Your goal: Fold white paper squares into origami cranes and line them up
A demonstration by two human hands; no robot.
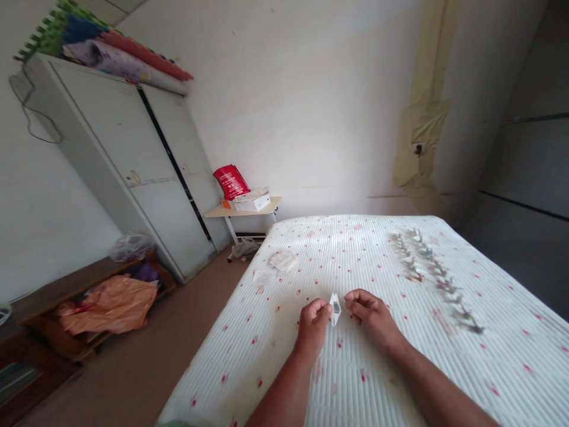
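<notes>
Between thumb and fingers, my left hand (pixel 315 320) pinches a small folded paper piece (pixel 335 309). The paper is white, diamond-shaped, with a dark printed patch in its middle, and it is held upright above the bed. Just to its right is my right hand (pixel 368 311), a small gap away from the paper. Its fingers are curled and its thumb and forefinger come close together; whether anything tiny is between them is hidden.
The bed (pixel 347 379) has a white ribbed cover with red dots. Rows of small folded paper figures (pixel 438 279) stand on its right side. A stack of thin paper sheets (pixel 283 261) lies at the left. Beyond are a small table (pixel 217 211) and a grey cabinet (pixel 128 172).
</notes>
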